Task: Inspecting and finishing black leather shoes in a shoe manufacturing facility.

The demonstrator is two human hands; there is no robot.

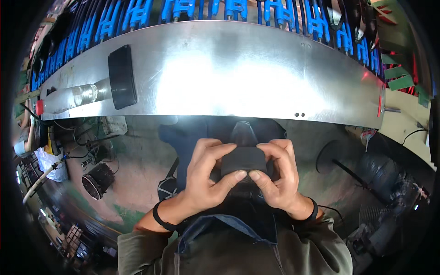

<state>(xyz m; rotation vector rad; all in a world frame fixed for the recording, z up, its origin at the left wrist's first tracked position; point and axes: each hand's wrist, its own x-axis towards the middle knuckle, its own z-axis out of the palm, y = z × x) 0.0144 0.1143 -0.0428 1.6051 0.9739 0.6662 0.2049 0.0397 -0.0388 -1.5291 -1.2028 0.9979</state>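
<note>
- Block [244, 160], black with rounded corners, sat between both hands in front of the torso, short of the table's near edge.
- Its long axis ran left-right across the body, so each hand had one end; the short way ran from person to table.
- Left hand [205, 174]: fingers curled and gripping the block's left end, index tip at the far edge, thumb tip on the near edge.
- Right hand [280, 176]: mirror of that at the right end, closed on the same block. Lower fingers mostly tucked under or behind; couldn't tell if they bore on it.
- Thumb tips were just beside each other near the middle of the near edge. Neither hand was nearer; block was centred between them.
- Metal table [201, 103] lay beyond the hands. Black slab [122, 77] was on it, far and left of the block, long axis roughly away from the person.
- Clear bottle [73, 98] lay on its side left of the slab, red cap outward.
- Blue clamps [183, 8] lined the far edge.
</note>
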